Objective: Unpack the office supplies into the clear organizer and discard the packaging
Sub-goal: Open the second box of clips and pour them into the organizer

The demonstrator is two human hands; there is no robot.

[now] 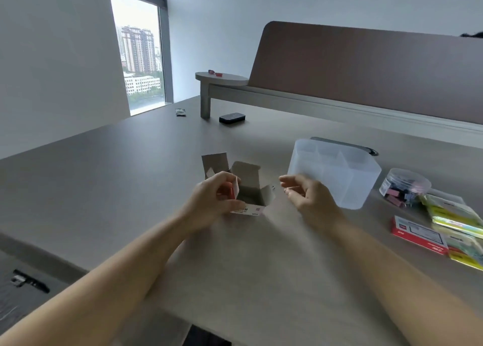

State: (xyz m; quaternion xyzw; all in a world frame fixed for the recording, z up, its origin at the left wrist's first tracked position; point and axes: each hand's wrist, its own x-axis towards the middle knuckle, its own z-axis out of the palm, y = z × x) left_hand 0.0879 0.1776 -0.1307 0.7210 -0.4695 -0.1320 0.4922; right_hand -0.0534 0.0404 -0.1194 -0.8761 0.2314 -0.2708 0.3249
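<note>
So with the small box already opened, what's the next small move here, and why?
Probably the right hand carries the thin item it seems to pinch to the clear organizer just behind it and drops it in. The left hand grips the open cardboard box, flaps spread. The item is too blurred to identify, and the organizer's compartments look empty.

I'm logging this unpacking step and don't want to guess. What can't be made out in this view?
- Head view: what the open box holds; its flaps and the left hand hide it.
- Right hand: whether it pinches anything; blurred, too small.
- Organizer: contents blurred by its frosted walls.
- Box print: too small.
- Packets: cut off by the right edge.
</note>
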